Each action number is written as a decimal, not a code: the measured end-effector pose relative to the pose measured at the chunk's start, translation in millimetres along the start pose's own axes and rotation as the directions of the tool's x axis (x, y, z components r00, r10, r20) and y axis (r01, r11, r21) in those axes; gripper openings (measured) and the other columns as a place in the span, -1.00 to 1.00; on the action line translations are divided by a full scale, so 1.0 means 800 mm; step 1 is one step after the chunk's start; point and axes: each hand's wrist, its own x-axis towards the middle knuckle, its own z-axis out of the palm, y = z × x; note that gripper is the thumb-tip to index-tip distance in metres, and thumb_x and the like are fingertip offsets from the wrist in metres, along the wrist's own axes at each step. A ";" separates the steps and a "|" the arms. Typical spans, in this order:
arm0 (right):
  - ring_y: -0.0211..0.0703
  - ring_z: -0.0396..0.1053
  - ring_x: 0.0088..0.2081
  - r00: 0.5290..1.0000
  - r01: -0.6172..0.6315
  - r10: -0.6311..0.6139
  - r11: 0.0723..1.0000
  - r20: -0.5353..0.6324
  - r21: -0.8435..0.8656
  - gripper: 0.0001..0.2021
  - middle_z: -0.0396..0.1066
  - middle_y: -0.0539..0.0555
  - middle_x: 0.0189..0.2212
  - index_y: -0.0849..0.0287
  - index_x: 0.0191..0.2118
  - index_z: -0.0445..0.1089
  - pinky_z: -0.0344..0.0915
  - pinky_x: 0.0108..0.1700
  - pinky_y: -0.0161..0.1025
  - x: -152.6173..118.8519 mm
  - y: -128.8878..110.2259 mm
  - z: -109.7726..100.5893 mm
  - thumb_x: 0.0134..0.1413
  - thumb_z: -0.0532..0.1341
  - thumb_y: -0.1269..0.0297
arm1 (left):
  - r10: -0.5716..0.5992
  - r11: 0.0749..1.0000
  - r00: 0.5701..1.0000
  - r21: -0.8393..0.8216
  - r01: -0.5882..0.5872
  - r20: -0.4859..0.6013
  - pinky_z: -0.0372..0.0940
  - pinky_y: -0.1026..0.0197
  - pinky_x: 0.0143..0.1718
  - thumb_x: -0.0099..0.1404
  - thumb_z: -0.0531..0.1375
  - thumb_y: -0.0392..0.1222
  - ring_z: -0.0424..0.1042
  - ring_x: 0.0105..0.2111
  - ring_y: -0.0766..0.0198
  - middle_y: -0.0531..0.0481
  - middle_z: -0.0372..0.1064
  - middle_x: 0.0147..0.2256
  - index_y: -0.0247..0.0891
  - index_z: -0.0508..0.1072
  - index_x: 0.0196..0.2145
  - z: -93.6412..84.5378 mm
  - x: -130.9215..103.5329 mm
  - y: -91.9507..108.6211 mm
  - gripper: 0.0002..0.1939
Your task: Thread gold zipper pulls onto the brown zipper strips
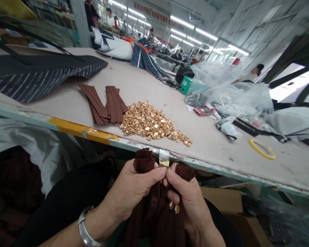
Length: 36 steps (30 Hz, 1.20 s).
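My left hand (134, 188) is closed round a bundle of dark brown zipper tapes (144, 162) at the table's front edge. Closed as well, my right hand (189, 195) holds a second bundle of brown zipper tapes (184, 170). Both thumbs and index fingertips pinch together between the bundles; what lies exactly in the pinch is hidden. Below the right fingers hang gold zipper sliders (176, 208). The tapes trail down toward my lap. Beyond my hands, a heap of gold zipper sliders (149, 121) lies on the table, touching several loose brown zipper tapes (114, 104).
The work table (206, 147) has a taped front edge. Dark striped fabric (41, 73) lies left. A green box (186, 85), clear plastic bags (221, 85) and a yellow tape roll (262, 149) are to the right. A cardboard box (222, 199) stands below. People work far back.
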 end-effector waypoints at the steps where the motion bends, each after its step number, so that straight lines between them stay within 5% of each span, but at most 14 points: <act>1: -0.48 -0.02 -0.75 1.000 0.017 -0.017 0.998 -0.014 -0.062 -0.68 0.12 -0.18 -0.77 0.20 -0.53 0.31 -0.05 -0.69 -0.49 0.000 -0.002 -0.001 -0.04 0.39 0.12 | -0.002 1.000 1.000 0.011 0.002 -0.010 -0.02 0.43 -0.67 0.12 0.36 -0.16 0.12 -0.69 0.51 0.15 0.27 -0.67 -0.31 0.42 -0.60 -0.001 0.000 -0.002 -0.74; 7: -0.44 0.05 -0.68 0.979 0.166 -0.201 0.878 -0.032 -0.449 -0.65 0.24 -0.13 -0.69 0.21 -0.48 0.34 -0.02 -0.64 -0.44 0.003 -0.016 -0.010 0.07 0.30 0.02 | -0.046 0.993 0.998 0.104 0.050 -0.045 -0.08 0.38 -0.66 0.16 0.31 0.05 0.01 -0.70 0.48 0.21 0.07 -0.73 -0.27 0.40 -0.56 -0.011 -0.007 -0.017 -0.65; 13: -0.34 0.11 -0.62 0.945 0.261 -0.326 0.709 0.023 -0.655 -0.66 0.19 -0.12 -0.69 0.18 -0.52 0.29 0.07 -0.56 -0.37 0.004 -0.023 0.001 0.15 0.21 0.06 | -0.060 0.997 0.997 0.051 0.062 -0.051 -0.09 0.40 -0.69 0.17 0.29 0.02 0.01 -0.74 0.53 0.17 0.17 -0.72 -0.30 0.42 -0.58 -0.005 -0.006 -0.014 -0.65; 16: -0.28 0.17 -0.59 0.843 0.302 -0.536 0.405 0.043 -0.863 -0.69 0.23 -0.09 -0.65 0.14 -0.52 0.23 0.09 -0.51 -0.32 0.008 -0.032 0.014 0.18 0.17 0.11 | -0.090 0.996 0.992 -0.031 0.088 -0.087 -0.09 0.42 -0.72 0.14 0.31 0.00 0.00 -0.77 0.52 0.21 0.10 -0.78 -0.26 0.38 -0.59 0.001 -0.004 -0.010 -0.67; 19: -0.22 0.21 -0.56 0.703 0.188 -0.703 0.036 0.109 -0.982 -0.73 0.26 -0.06 -0.62 0.12 -0.50 0.19 0.05 -0.47 -0.27 0.018 -0.047 0.026 0.16 0.17 0.17 | -0.109 0.992 0.985 -0.074 0.100 -0.135 -0.08 0.43 -0.74 0.09 0.35 -0.02 -0.01 -0.78 0.51 0.24 0.08 -0.78 -0.24 0.37 -0.56 0.004 0.000 -0.008 -0.70; 21: -0.18 0.23 -0.55 0.651 0.118 -0.749 -0.063 0.125 -0.991 -0.75 0.27 -0.04 -0.61 0.11 -0.49 0.19 0.03 -0.46 -0.26 0.025 -0.056 0.031 0.14 0.18 0.18 | -0.114 0.992 0.983 -0.068 0.106 -0.142 -0.06 0.44 -0.74 0.06 0.37 -0.04 0.00 -0.78 0.51 0.25 0.10 -0.77 -0.24 0.40 -0.53 0.004 0.003 -0.006 -0.73; 23: -0.18 0.25 -0.55 0.678 0.172 -0.727 0.017 0.106 -0.985 -0.79 0.31 -0.04 -0.60 0.12 -0.45 0.25 0.06 -0.46 -0.27 0.027 -0.061 0.034 0.15 0.18 0.18 | -0.109 0.993 0.984 -0.054 0.102 -0.143 -0.07 0.44 -0.75 0.03 0.38 -0.07 0.00 -0.77 0.52 0.25 0.11 -0.76 -0.25 0.43 -0.50 0.004 0.005 -0.006 -0.75; 27: -0.23 0.33 -0.45 0.850 0.413 -0.501 0.444 0.161 -0.795 -0.90 0.43 -0.03 -0.47 0.15 -0.29 0.42 0.23 -0.39 -0.33 0.022 -0.058 0.034 0.15 0.21 0.26 | -0.080 0.997 0.987 -0.007 0.079 -0.142 -0.10 0.42 -0.75 0.01 0.37 -0.12 -0.01 -0.76 0.52 0.24 0.08 -0.75 -0.26 0.39 -0.54 0.003 0.002 -0.009 -0.76; 30: -0.24 0.31 -0.44 0.906 0.411 -0.364 0.627 0.218 -0.661 -0.86 0.40 -0.03 -0.50 0.19 -0.39 0.43 0.25 -0.36 -0.33 0.012 -0.054 0.025 0.13 0.23 0.26 | -0.068 0.996 0.993 0.049 0.073 -0.096 -0.08 0.40 -0.71 0.02 0.35 -0.14 0.02 -0.72 0.51 0.21 0.14 -0.68 -0.28 0.39 -0.53 0.003 -0.006 -0.014 -0.77; 33: -0.28 0.27 -0.53 0.953 0.302 -0.227 0.749 0.200 -0.590 -0.77 0.38 -0.04 -0.57 0.20 -0.46 0.36 0.21 -0.45 -0.33 0.003 -0.060 0.004 0.12 0.25 0.17 | -0.091 0.992 0.995 0.083 0.094 -0.037 -0.04 0.39 -0.67 0.03 0.35 -0.16 0.05 -0.68 0.51 0.17 0.22 -0.61 -0.31 0.44 -0.47 0.004 -0.014 -0.015 -0.80; 36: -0.33 0.13 -0.63 0.959 0.243 -0.279 0.728 0.047 -0.641 -0.68 0.23 -0.13 -0.72 0.15 -0.55 0.23 0.08 -0.55 -0.35 0.002 -0.073 -0.020 0.00 0.33 0.13 | -0.099 0.992 0.994 0.070 0.103 -0.056 -0.04 0.37 -0.65 0.04 0.34 -0.14 0.05 -0.69 0.50 0.17 0.22 -0.60 -0.30 0.43 -0.45 0.003 -0.019 -0.014 -0.79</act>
